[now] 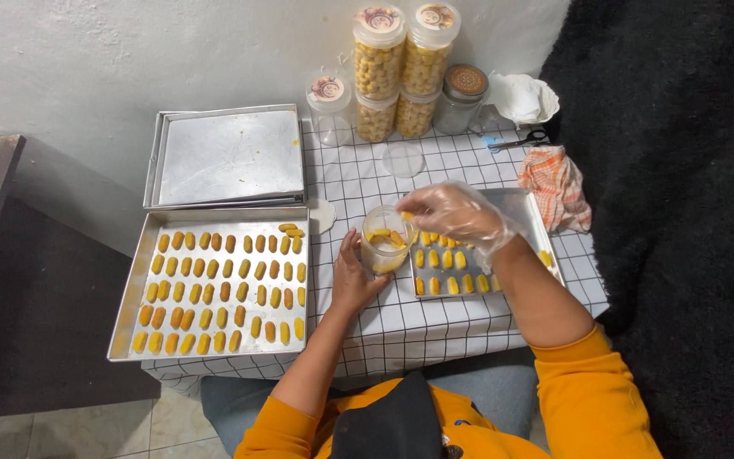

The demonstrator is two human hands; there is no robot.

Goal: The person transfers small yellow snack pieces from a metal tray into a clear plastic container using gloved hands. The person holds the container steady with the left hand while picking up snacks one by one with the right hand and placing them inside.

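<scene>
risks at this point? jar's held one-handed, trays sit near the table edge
1. The full tray seems to overhang the table's left edge; a bump could tip it.
2. The left hand alone steadies the jar; a slip might topple it.
3. The gloved right hand is pinching a cookie over the rim; it could break or drop.

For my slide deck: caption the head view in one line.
Gloved right hand drops a cookie into a jar steadied by the left hand, between two cookie trays.
</scene>
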